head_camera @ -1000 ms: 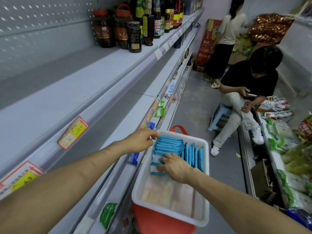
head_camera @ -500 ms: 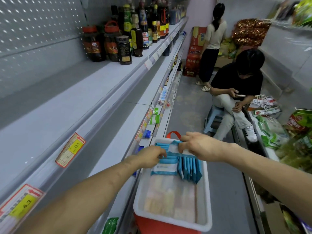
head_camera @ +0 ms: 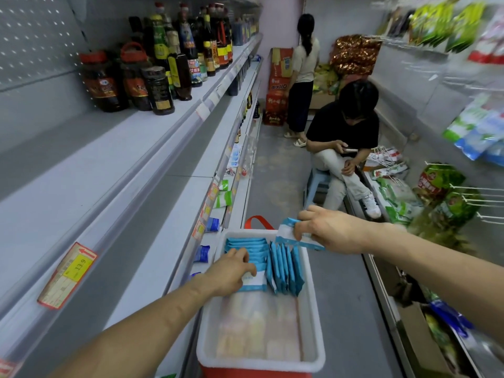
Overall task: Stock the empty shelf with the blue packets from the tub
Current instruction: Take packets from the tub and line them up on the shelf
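Observation:
A white-rimmed red tub stands in the aisle below me. In its far half lie blue packets: a flat stack on the left and several upright ones on the right. My left hand reaches into the tub, its fingers curled over the front packets of the flat stack. My right hand holds one blue and white packet lifted above the tub's far right corner. The empty grey shelf runs along the left, beside the tub.
Dark sauce bottles and jars crowd the far end of the upper shelf. A person sits on a blue stool in the aisle just beyond the tub, and another stands by red cartons. Hanging packets and bags line the right side.
My right hand rose out of the tub with a packet and moved right. My left hand went from the tub's rim onto the flat stack.

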{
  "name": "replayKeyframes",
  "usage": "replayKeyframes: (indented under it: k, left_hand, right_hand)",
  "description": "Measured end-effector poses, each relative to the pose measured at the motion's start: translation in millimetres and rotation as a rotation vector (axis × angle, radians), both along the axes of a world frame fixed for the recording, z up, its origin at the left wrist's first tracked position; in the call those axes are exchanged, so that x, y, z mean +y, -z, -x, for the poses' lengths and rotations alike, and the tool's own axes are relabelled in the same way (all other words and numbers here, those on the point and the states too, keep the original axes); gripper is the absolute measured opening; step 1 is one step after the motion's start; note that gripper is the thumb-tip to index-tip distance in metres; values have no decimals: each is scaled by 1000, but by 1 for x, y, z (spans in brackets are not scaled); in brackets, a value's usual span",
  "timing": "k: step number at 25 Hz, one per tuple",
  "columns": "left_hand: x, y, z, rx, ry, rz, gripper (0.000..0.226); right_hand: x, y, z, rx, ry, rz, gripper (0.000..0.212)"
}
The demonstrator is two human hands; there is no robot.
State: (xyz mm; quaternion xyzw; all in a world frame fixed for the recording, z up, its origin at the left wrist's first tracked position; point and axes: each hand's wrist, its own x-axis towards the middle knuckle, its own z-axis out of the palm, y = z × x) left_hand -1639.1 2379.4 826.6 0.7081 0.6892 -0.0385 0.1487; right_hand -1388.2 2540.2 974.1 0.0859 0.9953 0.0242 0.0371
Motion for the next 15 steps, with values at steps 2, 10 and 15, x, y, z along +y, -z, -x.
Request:
replayKeyframes:
  k: [2,10,15]
  left_hand:
    - [-2,1,-5,38,18,-17,48]
    - [-6,13,-14,-11,13,38,46]
    - [-3,18,-20,-177,-54,168,47]
  right_hand:
    - [-2,2,0,-1,3,4,34]
    - [-7,4,4,-21,11,26,37]
    - [-12,4,6,-35,9,32,36]
